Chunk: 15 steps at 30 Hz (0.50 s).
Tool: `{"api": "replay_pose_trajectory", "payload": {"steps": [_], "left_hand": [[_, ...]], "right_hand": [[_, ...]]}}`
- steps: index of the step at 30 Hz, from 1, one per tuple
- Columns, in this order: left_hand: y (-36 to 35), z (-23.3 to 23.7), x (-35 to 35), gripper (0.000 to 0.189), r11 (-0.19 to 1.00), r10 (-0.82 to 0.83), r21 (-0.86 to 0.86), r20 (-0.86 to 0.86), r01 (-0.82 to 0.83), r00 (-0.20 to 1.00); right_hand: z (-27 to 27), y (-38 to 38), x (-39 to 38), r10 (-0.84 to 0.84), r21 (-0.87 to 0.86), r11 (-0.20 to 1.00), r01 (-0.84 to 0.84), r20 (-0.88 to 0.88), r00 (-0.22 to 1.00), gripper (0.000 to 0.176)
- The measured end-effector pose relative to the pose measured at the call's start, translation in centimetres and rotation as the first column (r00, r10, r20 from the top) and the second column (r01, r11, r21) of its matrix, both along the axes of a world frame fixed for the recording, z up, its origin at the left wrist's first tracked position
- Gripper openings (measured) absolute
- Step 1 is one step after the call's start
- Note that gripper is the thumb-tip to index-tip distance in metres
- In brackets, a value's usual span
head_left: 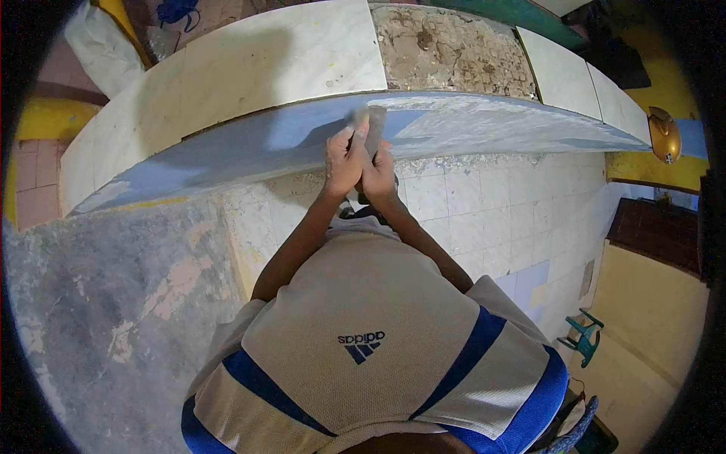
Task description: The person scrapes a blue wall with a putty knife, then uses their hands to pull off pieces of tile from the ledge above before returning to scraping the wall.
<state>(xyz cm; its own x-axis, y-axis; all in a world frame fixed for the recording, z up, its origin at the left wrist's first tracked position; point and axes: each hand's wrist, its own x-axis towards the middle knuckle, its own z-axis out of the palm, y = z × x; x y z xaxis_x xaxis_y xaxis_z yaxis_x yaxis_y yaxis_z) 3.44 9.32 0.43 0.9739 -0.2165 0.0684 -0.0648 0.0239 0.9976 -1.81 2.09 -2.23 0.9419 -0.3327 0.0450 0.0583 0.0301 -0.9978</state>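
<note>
My two hands are close together in front of a low wall with a curved look (469,125), its blue face streaked with whitish filler. In my right hand (379,178) is a grey flat scraper (376,127), pointing up toward the wall's top edge. My left hand (344,163) is closed right beside it, its dusty fingers pressed together against the scraper's left side. The area by the left fingertips is blurred, so anything pinched there is hidden. Pale dust coats the fingers of both hands.
Marble-look tiles (249,64) cap the wall, with a rough untiled patch (454,53) between them. A gold rounded object (665,136) stands at the right end. Grey concrete (113,325) and tiled floor (469,204) lie below. A green plastic stool (584,338) is at right.
</note>
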Motion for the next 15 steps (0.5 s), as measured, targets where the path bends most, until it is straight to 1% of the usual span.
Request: {"api": "replay_pose_trajectory", "payload": {"steps": [2, 4, 5, 6, 7, 8, 9, 10, 11, 13, 14, 15], "left_hand": [[-0.9, 1.2, -0.7, 0.036, 0.989, 0.005, -0.145, -0.078, -0.016, 0.997], [-1.8, 1.6, -1.3, 0.038, 0.958, -0.021, -0.286, -0.166, -0.027, 0.986], [-2.5, 1.5, -1.7, 0.038, 0.928, -0.014, -0.367, -0.181, -0.054, 0.983], [-3.3, 1.3, -2.0, 0.038, 0.891, -0.010, -0.446, -0.197, -0.081, 0.980], [-4.0, 0.9, -2.3, 0.038, 0.848, -0.009, -0.520, -0.215, -0.107, 0.977], [-4.2, -0.1, -2.4, 0.039, 0.837, 0.000, -0.533, -0.224, -0.122, 0.975], [-4.3, 0.5, -2.5, 0.039, 0.826, 0.009, -0.546, -0.233, -0.138, 0.972], [-4.5, 1.1, -2.9, 0.039, 0.827, 0.049, -0.538, -0.225, -0.165, 0.973], [-4.6, 1.9, -3.2, 0.038, 0.825, 0.090, -0.530, -0.214, -0.193, 0.973], [-3.5, 2.9, -2.8, 0.040, 0.939, 0.035, -0.337, -0.090, -0.063, 0.995], [-3.2, 3.2, -2.5, 0.040, 0.972, -0.001, -0.237, -0.044, -0.009, 0.999], [-3.0, 3.3, -2.3, 0.039, 0.991, -0.033, -0.130, -0.007, 0.031, 0.999]], "right_hand": [[0.0, -1.0, -0.2, 0.012, -0.072, 0.997, -0.013, -0.012, 1.000, 0.025], [2.3, -2.4, -0.6, 0.005, -0.258, 0.966, -0.035, -0.116, 0.993, 0.028], [3.9, -3.3, -0.7, -0.011, -0.347, 0.937, -0.048, -0.168, 0.986, 0.029], [5.3, -4.2, -0.5, 0.045, -0.342, 0.934, -0.101, -0.168, 0.985, 0.032], [6.3, -4.8, -0.6, 0.071, -0.365, 0.920, -0.144, -0.205, 0.976, 0.032], [7.1, -5.3, -0.7, 0.095, -0.386, 0.904, -0.185, -0.241, 0.966, 0.032], [7.4, -5.9, -0.9, 0.118, -0.405, 0.886, -0.226, -0.276, 0.954, 0.032], [6.8, -5.9, -0.9, 0.155, -0.379, 0.901, -0.210, -0.172, 0.973, 0.031], [6.3, -5.6, -1.2, 0.121, -0.379, 0.913, -0.153, -0.107, 0.987, 0.031], [5.6, -4.5, -1.4, 0.061, -0.373, 0.927, -0.044, 0.033, 0.998, 0.031], [4.3, -3.9, -1.5, 0.012, -0.273, 0.962, 0.009, 0.075, 0.997, 0.030], [3.6, -3.8, -1.7, 0.009, -0.230, 0.973, -0.005, 0.018, 1.000, 0.029]]}}
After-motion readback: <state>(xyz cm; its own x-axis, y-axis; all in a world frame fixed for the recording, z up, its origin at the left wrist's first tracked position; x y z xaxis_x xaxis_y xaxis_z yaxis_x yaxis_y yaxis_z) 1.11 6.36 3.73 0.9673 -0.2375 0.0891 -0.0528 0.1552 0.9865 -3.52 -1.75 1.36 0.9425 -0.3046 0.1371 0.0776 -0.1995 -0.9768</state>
